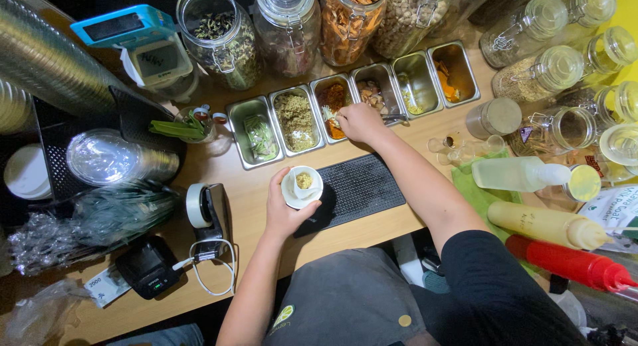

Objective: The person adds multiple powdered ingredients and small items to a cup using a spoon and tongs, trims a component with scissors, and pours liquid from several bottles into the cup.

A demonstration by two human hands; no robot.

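My left hand (284, 210) holds a small white cup (302, 186) with a paper filter and a bit of yellowish herb inside, just above the black rubber mat (362, 186). My right hand (361, 122) reaches forward over a row of steel trays, gripping metal tongs (393, 118) at the tray with orange and pale pieces (332, 107). Neighbouring trays hold ground greenish herb (296, 120), green leaves (258, 137) and brown pieces (373, 90).
Large glass jars (219, 37) of dried ingredients line the back. Smaller clip-top jars (538, 74) stand at the right, with squeeze bottles (545, 224) in yellow and red. A tape dispenser (203, 206), a small black printer (147, 266) and stacked plastic lids (106, 157) sit at the left.
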